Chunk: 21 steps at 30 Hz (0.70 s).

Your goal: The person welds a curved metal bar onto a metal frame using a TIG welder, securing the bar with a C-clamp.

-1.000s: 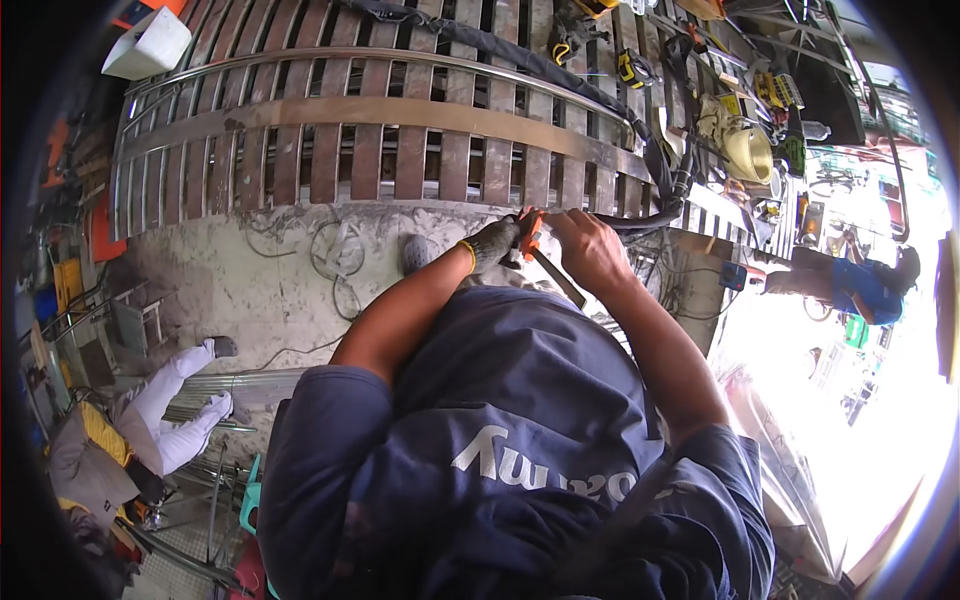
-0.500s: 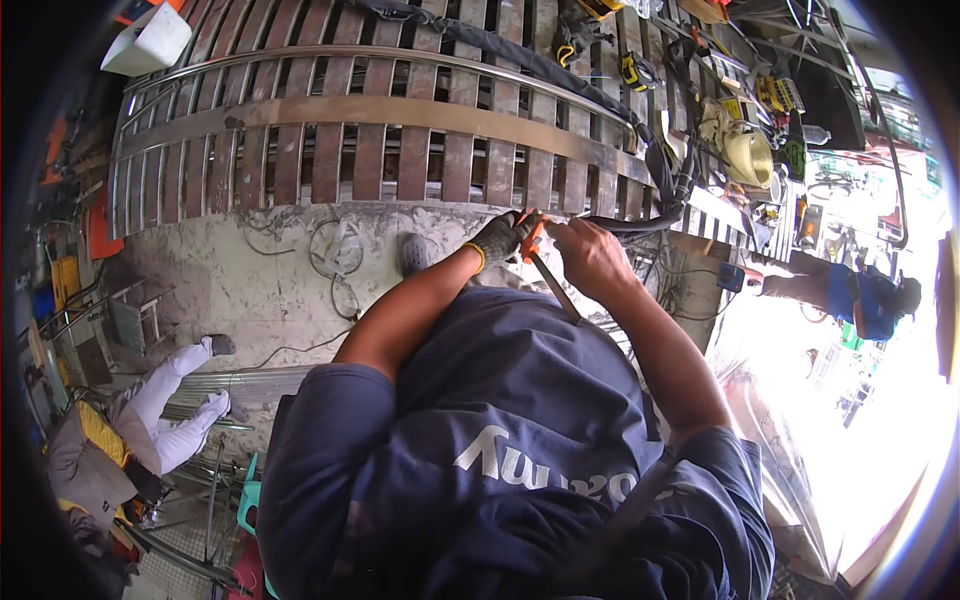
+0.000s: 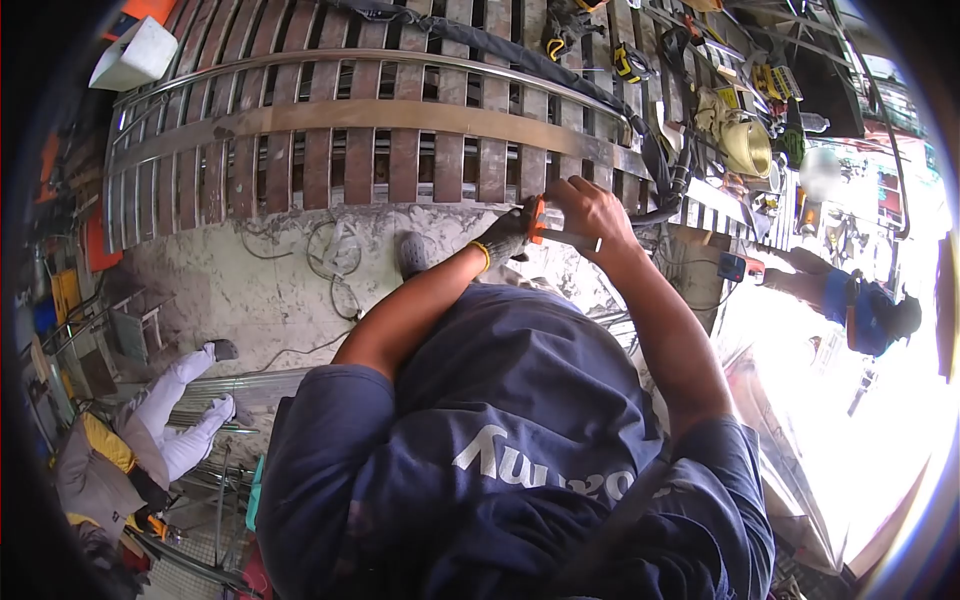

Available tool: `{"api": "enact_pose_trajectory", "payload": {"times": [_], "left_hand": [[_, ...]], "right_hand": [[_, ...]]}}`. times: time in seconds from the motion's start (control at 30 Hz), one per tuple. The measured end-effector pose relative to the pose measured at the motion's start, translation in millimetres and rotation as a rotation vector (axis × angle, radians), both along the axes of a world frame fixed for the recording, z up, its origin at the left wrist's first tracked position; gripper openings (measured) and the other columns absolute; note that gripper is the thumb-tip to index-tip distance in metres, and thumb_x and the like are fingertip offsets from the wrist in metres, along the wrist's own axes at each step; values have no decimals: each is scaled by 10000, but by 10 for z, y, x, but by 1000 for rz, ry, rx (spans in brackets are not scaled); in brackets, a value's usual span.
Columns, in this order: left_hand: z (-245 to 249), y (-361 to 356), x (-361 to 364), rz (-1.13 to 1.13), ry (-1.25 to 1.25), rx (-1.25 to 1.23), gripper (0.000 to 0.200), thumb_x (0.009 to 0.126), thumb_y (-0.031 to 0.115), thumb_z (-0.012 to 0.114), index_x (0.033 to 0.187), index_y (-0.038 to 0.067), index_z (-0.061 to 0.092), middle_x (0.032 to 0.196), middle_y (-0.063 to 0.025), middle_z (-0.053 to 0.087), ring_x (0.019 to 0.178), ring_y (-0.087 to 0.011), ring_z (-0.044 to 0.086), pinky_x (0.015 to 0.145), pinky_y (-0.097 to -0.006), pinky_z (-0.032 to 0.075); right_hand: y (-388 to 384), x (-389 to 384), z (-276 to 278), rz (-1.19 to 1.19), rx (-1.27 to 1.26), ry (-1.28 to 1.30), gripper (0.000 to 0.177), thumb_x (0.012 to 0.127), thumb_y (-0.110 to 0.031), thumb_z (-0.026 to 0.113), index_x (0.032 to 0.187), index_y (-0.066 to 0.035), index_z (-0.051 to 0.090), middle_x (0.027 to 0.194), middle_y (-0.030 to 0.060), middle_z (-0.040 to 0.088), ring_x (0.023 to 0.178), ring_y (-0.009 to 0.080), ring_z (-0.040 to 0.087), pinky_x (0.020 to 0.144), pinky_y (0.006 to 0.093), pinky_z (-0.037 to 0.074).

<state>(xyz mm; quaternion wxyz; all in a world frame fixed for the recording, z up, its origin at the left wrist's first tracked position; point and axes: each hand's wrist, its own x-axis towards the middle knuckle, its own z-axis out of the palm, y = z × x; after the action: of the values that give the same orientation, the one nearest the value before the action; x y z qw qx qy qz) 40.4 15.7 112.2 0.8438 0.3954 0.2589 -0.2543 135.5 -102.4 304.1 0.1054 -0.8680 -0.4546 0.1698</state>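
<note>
My left hand [image 3: 507,236], in a grey work glove with a yellow cuff, is closed around an orange tool [image 3: 538,221]. A flat metal strip [image 3: 570,239] sticks out from the tool towards my right wrist. Right beside the tool, my bare right hand [image 3: 590,212] has its fingers curled inward; I cannot tell what, if anything, is in them. Both hands are in front of my belly, close to the near edge of a slatted rack [image 3: 327,170] of brown and metal bars.
Across the rack lie a long flat bar [image 3: 400,115] and a dark sleeve-covered hose [image 3: 490,42]. Tools and a cream bucket [image 3: 747,148] crowd the right end. Cables [image 3: 335,265] run over the floor. One person [image 3: 180,410] is at lower left, another [image 3: 865,310] at far right.
The orange tool has turned upright, and its metal strip has swung from pointing down at my shirt to nearly level. My right hand has risen slightly.
</note>
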Motion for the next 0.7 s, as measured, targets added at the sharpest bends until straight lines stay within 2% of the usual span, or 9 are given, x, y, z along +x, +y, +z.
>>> {"api": "enact_pose_trajectory", "payload": {"times": [0.13,0.17,0.27,0.4,0.53,0.57,0.6,0.63,0.7], "left_hand": [[-182,84,-87,77,-92,-220,853,917,830,617,1423,145,571,1147,7,643,881,-124,622,706,-338,563],[-232,133,-94,-37,-192,-89,844,912,770,687,1443,136,522,1217,0,621,923,-117,624,744,-341,571],[9,253,-98,-90,-136,-145,597,946,444,832,1356,150,511,1065,16,539,737,-65,484,668,-286,466],[68,267,-46,-138,-137,-306,475,940,408,841,1227,170,548,943,44,519,710,-47,497,717,-336,555],[-12,124,-54,-42,-107,-231,434,926,427,825,1196,173,600,898,52,517,693,-44,512,720,-346,620],[-258,87,-53,-94,-191,-231,566,966,477,756,1365,125,565,1226,-46,627,1117,-156,640,805,-401,641],[-244,104,-56,-71,-196,-249,552,966,468,757,1357,123,575,1203,-40,637,1096,-154,648,808,-404,644],[-221,91,-65,-50,-205,-268,538,966,459,758,1348,121,586,1180,-35,648,1074,-153,655,812,-407,646],[-140,49,-80,0,-202,-318,481,967,421,762,1305,107,627,1079,-17,680,992,-140,677,813,-409,654]], "right_hand": [[35,58,-62,-108,-6,27,238,928,-146,704,1151,-103,633,1038,156,694,1001,415,714,803,520,577],[21,60,-135,-187,7,64,223,943,-162,714,1147,-110,641,1038,151,709,972,417,720,788,522,574],[49,44,-112,-192,-58,-1,198,1015,-251,683,1149,-115,633,1028,151,737,921,426,734,765,535,573],[118,82,-19,-184,-224,-153,303,1038,-379,667,1081,-79,666,980,175,747,871,426,744,758,534,584],[74,193,-109,-126,-272,-139,453,996,-497,700,938,-48,704,906,207,747,864,420,753,762,521,596],[93,188,-49,-119,-241,-131,480,989,-524,698,924,-49,710,876,212,747,870,422,757,759,518,603],[108,189,0,-114,-209,-125,507,983,-552,697,910,-51,715,847,217,747,875,423,761,756,515,609],[110,202,29,-108,-251,-97,434,949,-497,748,1018,-69,722,1017,166,738,906,405,746,778,510,600],[26,225,-4,-58,-127,-118,400,961,-436,738,1126,-76,679,1080,151,725,977,389,737,811,500,600]]}}
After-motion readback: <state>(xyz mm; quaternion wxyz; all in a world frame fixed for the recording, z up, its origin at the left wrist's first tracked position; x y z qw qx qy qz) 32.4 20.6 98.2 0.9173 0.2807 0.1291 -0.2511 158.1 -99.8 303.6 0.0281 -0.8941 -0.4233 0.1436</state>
